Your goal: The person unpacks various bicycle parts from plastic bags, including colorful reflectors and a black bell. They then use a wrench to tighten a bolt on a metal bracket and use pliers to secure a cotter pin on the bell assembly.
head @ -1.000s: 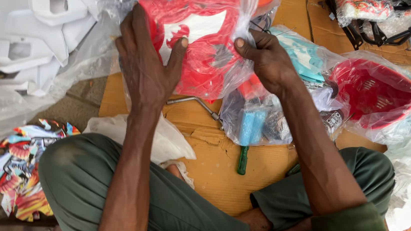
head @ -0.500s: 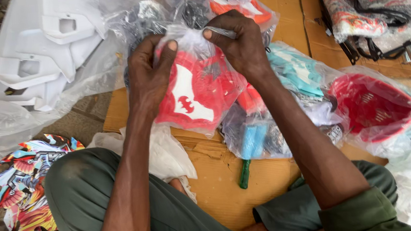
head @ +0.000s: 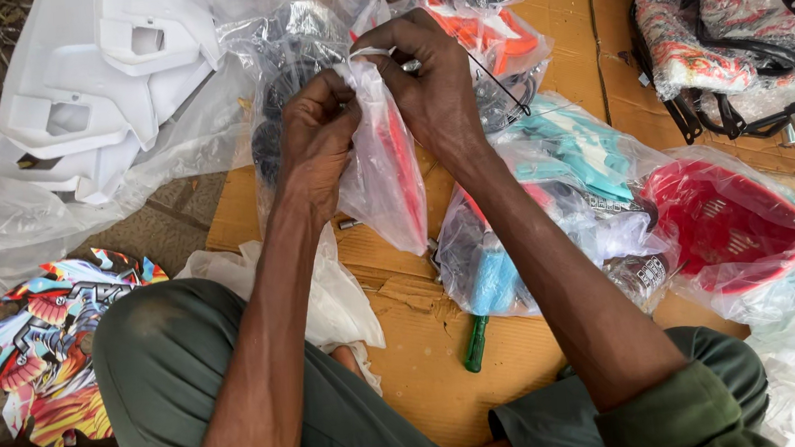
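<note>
Since the earlier pictures, both hands have been raised and drawn together at the top of the clear plastic bag, which was pressed flat before and now hangs upright, seen nearly edge-on.

Head view: the bag is held up over the brown cardboard sheet on which the person sits cross-legged. A red plastic part shows through its thin wall. The left hand is closed, its fingertips pinched on the gathered mouth of the bag. The right hand is closed as well, with a thin white strip nipped between thumb and finger at the same spot. The mouth of the bag appears to be in the course of being worked open or tied; which of the two cannot be told. Whatever is done there next calls for a fine pinch from both hands, with the bag kept from swinging.

About the hands lie other wrapped goods: white moulded panels in plastic at the left, a red basket in its own bag at the right, and a bag with turquoise parts between. A green-handled tool lies on the cardboard near the knee, and a bright printed sheet rests on the ground at the left.
</note>
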